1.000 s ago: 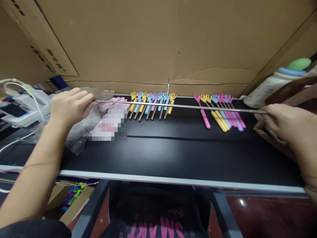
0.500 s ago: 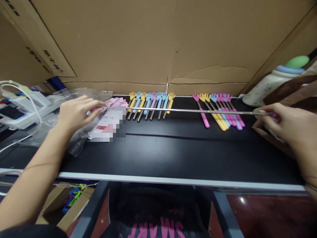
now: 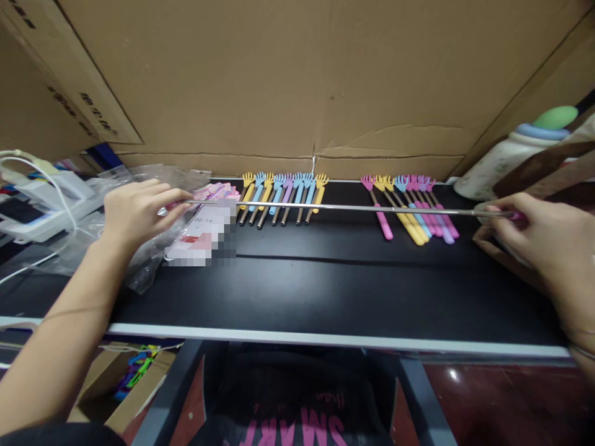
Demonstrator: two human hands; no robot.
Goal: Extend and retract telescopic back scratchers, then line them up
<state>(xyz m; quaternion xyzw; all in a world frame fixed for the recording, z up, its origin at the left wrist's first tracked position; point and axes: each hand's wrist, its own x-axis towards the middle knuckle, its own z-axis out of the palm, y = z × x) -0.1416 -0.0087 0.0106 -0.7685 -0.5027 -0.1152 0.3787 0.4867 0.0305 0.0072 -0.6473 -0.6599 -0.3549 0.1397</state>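
A telescopic back scratcher (image 3: 334,207), its thin metal rod drawn out long, stretches level above the black table. My left hand (image 3: 139,207) is closed round one end, where a bit of pink shows between the fingers. The other end is in my right hand (image 3: 534,232), also closed, with dark pink at the grip. Behind the rod lie two groups of back scratchers: blue, yellow and purple ones (image 3: 282,198) left of centre without handles pulled down, and pink, yellow, blue and purple ones (image 3: 413,210) on the right with long coloured handles.
A phone (image 3: 198,229) showing a timer lies beside pink packets (image 3: 218,191) and a clear plastic bag (image 3: 144,266). A power strip with white cables (image 3: 51,210) is at far left. A bottle (image 3: 502,158) stands at right. Cardboard (image 3: 279,80) walls the back; an open box (image 3: 139,396) sits below.
My left hand has shifted very slightly to the left, and the right hand slightly to the right. Both still grip the stretched back scratcher.
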